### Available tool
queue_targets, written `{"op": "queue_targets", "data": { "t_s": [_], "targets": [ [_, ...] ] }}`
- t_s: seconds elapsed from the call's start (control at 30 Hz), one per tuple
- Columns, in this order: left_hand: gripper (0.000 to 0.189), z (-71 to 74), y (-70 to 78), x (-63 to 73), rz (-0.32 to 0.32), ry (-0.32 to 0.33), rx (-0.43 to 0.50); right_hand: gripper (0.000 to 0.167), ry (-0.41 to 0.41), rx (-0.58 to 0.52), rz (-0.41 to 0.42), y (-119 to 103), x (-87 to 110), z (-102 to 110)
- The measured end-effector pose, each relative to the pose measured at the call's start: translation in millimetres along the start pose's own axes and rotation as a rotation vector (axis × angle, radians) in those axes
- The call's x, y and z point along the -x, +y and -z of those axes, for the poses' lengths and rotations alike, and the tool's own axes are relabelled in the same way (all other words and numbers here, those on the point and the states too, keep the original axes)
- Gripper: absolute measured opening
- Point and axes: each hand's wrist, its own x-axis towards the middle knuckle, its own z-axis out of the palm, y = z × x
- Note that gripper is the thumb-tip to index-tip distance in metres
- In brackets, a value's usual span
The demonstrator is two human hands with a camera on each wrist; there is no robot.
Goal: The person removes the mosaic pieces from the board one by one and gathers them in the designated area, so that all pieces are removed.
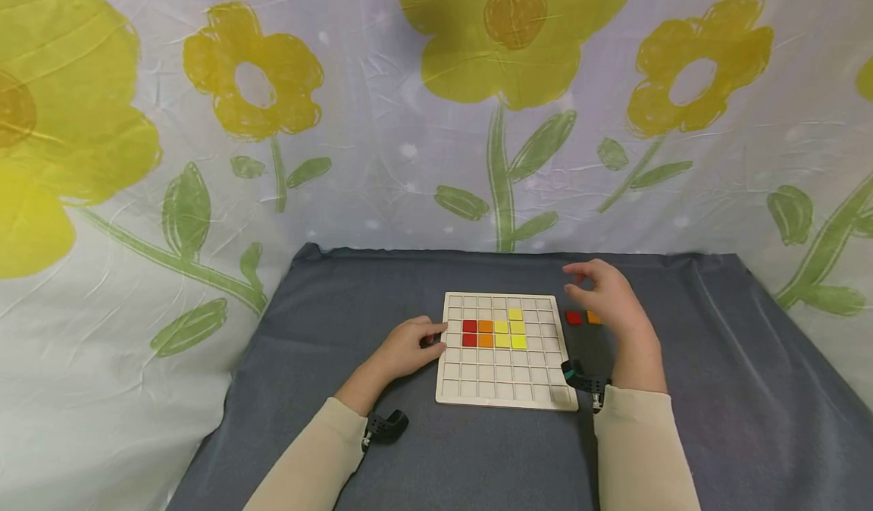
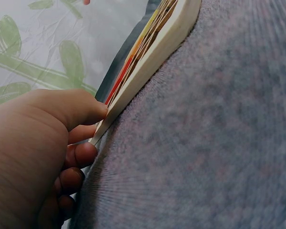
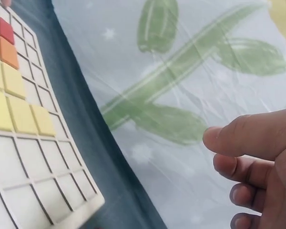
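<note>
Where the board lies: flat on the grey cloth, in front of the person, its pale grid board carrying nine seated tiles.
Seated tiles: two red tiles, two orange tiles and five yellow tiles, forming two full rows with one yellow set in the row above, toward the right.
Loose tiles: one loose red tile and one loose orange tile, both just beside the board's right edge; the orange is partly hidden by the right hand.
Left hand: the left hand has thumb and forefinger bent against the board's left edge, holding it.
Right hand: the right hand is near the far right corner, fingers loosely bent and released; nothing shows between thumb and forefinger.
Step in hand: judged to be tile placing, with the right hand between placements.
Next move: would call for a thumb-and-forefinger pinch on one loose tile, then squaring it to a vacant cell while the left hand steadies the board.
Board edges: bare cells surround the tile block; a strip of cloth separates the far edge from the patterned curtain.
Open room: ample cloth to the right and toward the person.
Clearance: the right wrist camera overlaps the board's right edge in the head view; a low pass might brush it.
</note>
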Motion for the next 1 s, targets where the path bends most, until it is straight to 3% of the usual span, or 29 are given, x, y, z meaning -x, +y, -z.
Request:
{"op": "queue_targets", "data": {
  "t_s": [0.47, 1.0],
  "targets": [
    [0.043, 1.0, -0.3, 0.4, -0.012, -0.008, 0.005, 0.035, -0.094, 0.052, 0.091, -11.5, -15.3, -33.6],
    [0.043, 2.9, 2.5, 1.1, 0.014, -0.014, 0.006, 0.037, -0.261, 0.109, 0.036, -17.3, -23.7, -70.2]
  ]
}}
